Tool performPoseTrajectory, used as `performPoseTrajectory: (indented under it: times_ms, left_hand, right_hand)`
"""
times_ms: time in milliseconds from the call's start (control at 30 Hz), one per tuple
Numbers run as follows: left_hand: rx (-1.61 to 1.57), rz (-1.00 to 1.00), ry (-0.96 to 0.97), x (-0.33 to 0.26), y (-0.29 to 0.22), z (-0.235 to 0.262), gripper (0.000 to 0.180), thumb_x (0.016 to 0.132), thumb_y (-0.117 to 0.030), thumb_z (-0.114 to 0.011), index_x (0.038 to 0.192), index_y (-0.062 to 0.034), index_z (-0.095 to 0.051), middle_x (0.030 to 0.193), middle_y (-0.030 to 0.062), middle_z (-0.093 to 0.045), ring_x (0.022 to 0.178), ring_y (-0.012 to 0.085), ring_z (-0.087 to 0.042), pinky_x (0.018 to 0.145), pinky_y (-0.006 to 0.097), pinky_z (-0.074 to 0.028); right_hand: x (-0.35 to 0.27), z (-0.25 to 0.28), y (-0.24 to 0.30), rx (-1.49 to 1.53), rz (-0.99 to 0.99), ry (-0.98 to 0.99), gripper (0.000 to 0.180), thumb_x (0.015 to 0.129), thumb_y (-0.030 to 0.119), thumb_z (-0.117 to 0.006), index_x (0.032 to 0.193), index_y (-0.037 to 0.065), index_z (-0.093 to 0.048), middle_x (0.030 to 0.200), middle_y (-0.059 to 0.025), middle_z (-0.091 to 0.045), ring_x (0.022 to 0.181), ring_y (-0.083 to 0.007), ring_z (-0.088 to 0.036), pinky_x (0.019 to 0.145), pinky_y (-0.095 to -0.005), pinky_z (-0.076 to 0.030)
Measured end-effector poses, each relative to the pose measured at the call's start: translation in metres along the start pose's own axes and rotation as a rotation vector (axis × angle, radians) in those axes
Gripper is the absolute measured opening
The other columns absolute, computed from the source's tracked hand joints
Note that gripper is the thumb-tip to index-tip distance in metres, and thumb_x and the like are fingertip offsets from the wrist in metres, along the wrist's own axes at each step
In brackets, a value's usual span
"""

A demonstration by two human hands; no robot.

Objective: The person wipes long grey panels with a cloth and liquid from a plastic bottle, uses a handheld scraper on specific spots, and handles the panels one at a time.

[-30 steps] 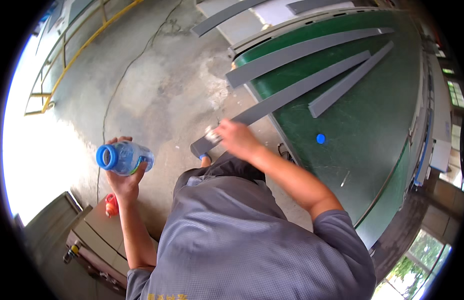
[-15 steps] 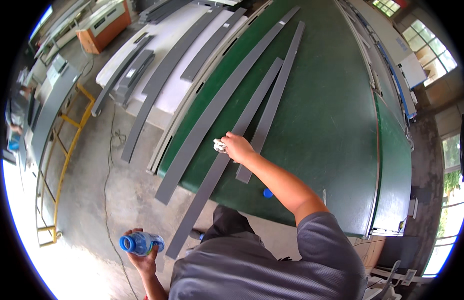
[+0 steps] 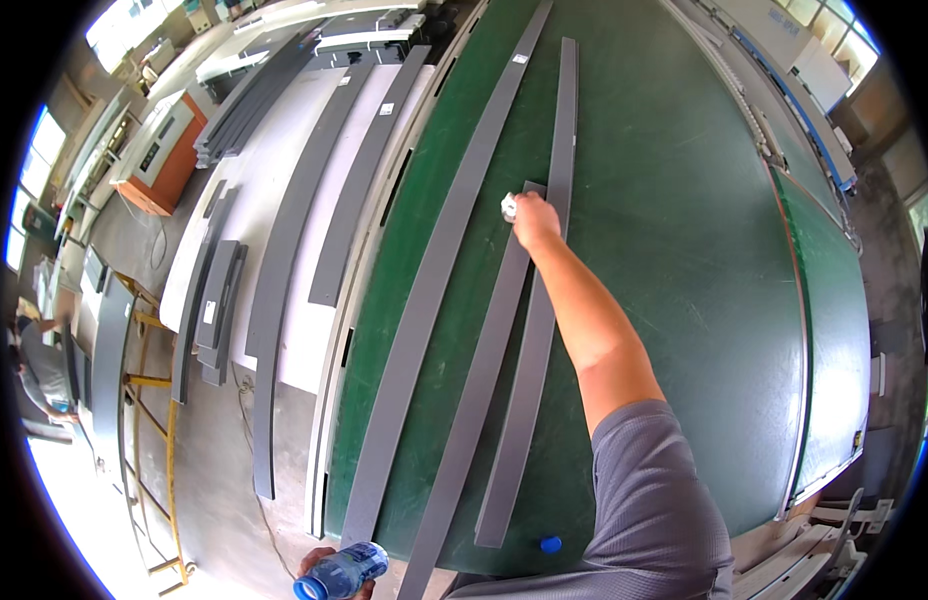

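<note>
My right hand (image 3: 537, 220) is closed on a crumpled white cloth (image 3: 509, 207) and presses it near the far end of the middle grey strip (image 3: 484, 370). That strip lies lengthwise on the green table (image 3: 674, 300), between two other grey strips, a long one (image 3: 439, 270) on the left and another (image 3: 529, 400) on the right. At the lower edge my left hand (image 3: 316, 560) grips a clear plastic bottle (image 3: 349, 572) with a blue neck, held tilted beside the table's near end. On the green surface near me lies a blue bottle cap (image 3: 551, 544).
Left of the green table, a white table (image 3: 299, 340) carries several grey strips and short pieces. A yellow metal frame (image 3: 172, 440) stands farther left, near another person (image 3: 44, 365). An orange and white cabinet (image 3: 162, 150) is at the back left, and a cable (image 3: 264, 520) runs along the floor.
My right hand has slid the cloth away from me along the middle strip, toward its far end. The view has shifted forward, and the bottle in my left hand now sits at the lower edge.
</note>
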State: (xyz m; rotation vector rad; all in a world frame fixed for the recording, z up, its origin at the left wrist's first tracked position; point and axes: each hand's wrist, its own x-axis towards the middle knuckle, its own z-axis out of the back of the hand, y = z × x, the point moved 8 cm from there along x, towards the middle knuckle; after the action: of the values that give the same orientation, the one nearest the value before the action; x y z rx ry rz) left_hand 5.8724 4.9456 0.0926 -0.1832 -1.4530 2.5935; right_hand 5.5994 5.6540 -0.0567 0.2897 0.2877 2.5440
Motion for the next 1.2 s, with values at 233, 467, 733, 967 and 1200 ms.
performPoseTrajectory:
  times_ms: [233,467,733,967,1200]
  left_hand:
    - [0.038,0.143,0.239,0.064,-0.025,-0.064,0.085,0.078,-0.021,-0.096,0.149,-0.0023,-0.054,0.141,0.0163,-0.061,0.127,0.0310,-0.062,0.106,0.045,-0.055]
    - [0.062,-0.295,0.411,0.088,-0.050,-0.131,0.098,0.082,-0.030,-0.096,0.157,-0.0017,-0.039,0.139,0.0192,-0.066,0.126,0.0292,-0.067,0.102,0.041,-0.057]
    - [-0.308,-0.556,0.734,0.068,-0.182,-0.275,0.080,0.078,-0.013,-0.092,0.149,-0.0062,-0.055,0.145,0.0176,-0.063,0.133,0.0384,-0.063,0.111,0.043,-0.054]
    - [-0.257,-0.638,0.789,0.024,-0.191,-0.400,0.079,0.080,-0.015,-0.091,0.149,-0.0127,-0.054,0.140,0.0169,-0.066,0.130,0.0390,-0.065,0.111,0.044,-0.054]
    - [-0.021,-0.472,0.820,0.023,-0.155,-0.411,0.096,0.079,-0.019,-0.091,0.160,-0.0130,-0.040,0.152,0.0206,-0.056,0.140,0.0422,-0.055,0.118,0.047,-0.048]
  right_hand:
    - [0.090,-0.009,-0.044,-0.058,-0.096,-0.060,0.017,0.094,0.012,-0.070,0.110,0.007,-0.074,0.117,-0.0158,-0.071,0.105,-0.0384,-0.075,0.090,-0.0493,-0.062]
    - [-0.079,0.083,0.002,0.656,0.167,-0.204,0.028,0.089,0.002,-0.073,0.116,-0.001,-0.068,0.107,-0.0209,-0.065,0.099,-0.0451,-0.066,0.088,-0.0445,-0.055]
    - [-0.438,0.123,-0.166,1.645,-0.617,-0.142,0.050,0.102,0.009,-0.055,0.151,-0.004,-0.052,0.142,-0.0162,-0.067,0.127,-0.0290,-0.069,0.109,-0.0433,-0.057]
    - [-0.617,0.218,-0.198,1.419,-0.873,-0.355,0.040,0.108,0.010,-0.054,0.146,-0.001,-0.057,0.133,-0.0108,-0.071,0.115,-0.0222,-0.073,0.095,-0.0379,-0.061]
    - [-0.676,0.174,-0.165,1.380,-0.796,-0.174,0.034,0.106,0.008,-0.059,0.137,-0.002,-0.063,0.124,-0.0079,-0.074,0.108,-0.0178,-0.073,0.093,-0.0326,-0.059]
